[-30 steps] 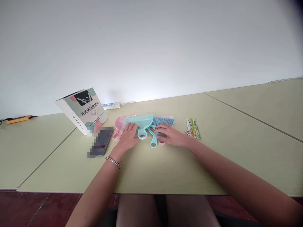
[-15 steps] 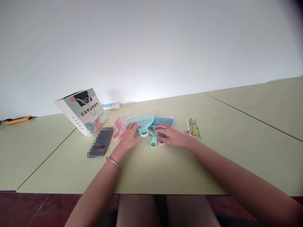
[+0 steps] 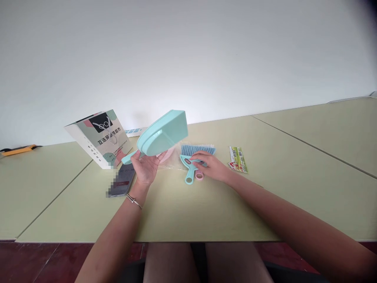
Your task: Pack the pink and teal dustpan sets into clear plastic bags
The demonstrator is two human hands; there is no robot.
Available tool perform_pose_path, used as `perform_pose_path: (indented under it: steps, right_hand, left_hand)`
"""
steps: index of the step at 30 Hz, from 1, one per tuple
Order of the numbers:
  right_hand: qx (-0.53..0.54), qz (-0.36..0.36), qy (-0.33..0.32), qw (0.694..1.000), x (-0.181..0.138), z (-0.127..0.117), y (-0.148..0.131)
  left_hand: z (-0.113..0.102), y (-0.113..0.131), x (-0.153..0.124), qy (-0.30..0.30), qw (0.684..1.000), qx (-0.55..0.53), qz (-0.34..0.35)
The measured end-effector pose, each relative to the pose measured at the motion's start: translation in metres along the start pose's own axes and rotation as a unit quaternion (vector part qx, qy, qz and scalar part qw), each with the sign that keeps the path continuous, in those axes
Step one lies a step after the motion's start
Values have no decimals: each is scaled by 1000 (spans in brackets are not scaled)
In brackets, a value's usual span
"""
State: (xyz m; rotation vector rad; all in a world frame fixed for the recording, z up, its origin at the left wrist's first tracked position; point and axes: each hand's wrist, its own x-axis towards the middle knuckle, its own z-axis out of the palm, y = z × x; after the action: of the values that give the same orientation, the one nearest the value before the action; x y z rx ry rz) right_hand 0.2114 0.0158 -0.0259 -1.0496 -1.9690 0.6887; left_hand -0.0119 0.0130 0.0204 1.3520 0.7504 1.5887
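My left hand (image 3: 145, 167) is closed on a mint-green dustpan (image 3: 163, 133), held above the table and tilted, its handle pointing to the lower left. A mint-green hand brush (image 3: 190, 163) with blue bristles lies on the table, its ring-ended handle toward me. Curled fingers of my right hand (image 3: 210, 165) grip the brush's right side near the head; the fingertips are partly hidden. Beneath this brush shows a pink ring-ended handle (image 3: 199, 175). A pink dustpan (image 3: 166, 156) in clear plastic is mostly hidden behind my left hand and the green dustpan.
A paper gift bag (image 3: 107, 137) stands at the left, with a phone (image 3: 122, 182) in front of it. A green printed packet (image 3: 239, 159) lies right of the brush. Behind the bag is a white-and-blue pack (image 3: 134, 132). An orange-and-black item (image 3: 20, 150) sits far left.
My left hand has lifted the green dustpan off the table and turned it over, toward the upper left. My right hand has stayed by the brush, whose head is now more exposed.
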Motion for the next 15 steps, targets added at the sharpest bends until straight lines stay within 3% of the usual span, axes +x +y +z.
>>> perform_pose_path:
  steps: [2,3,6,9,11,15]
  right_hand:
    - [147,85,47,984,1,1,-7]
    - [227,129,37,965,1,0,-10]
    - [412,232,-99,876,-2,-1,-20]
    - [487,272,-197,806,-6,-1,-27]
    - [496,276,-165,806,-7,1,-30]
    - [406,248,53,878,-7,6,-32]
  left_hand:
    - [1,3,-3,-56,998,-1,-39]
    - [1,3,-5,-77,995,11,-59]
    - [2,4,-7,-122,987,56,-85]
    - [3,6,-7,-154,978,106,-96]
    - [5,8,-7,-150,974,121,-117]
    - [5,3,-4,-87,985,31,-149]
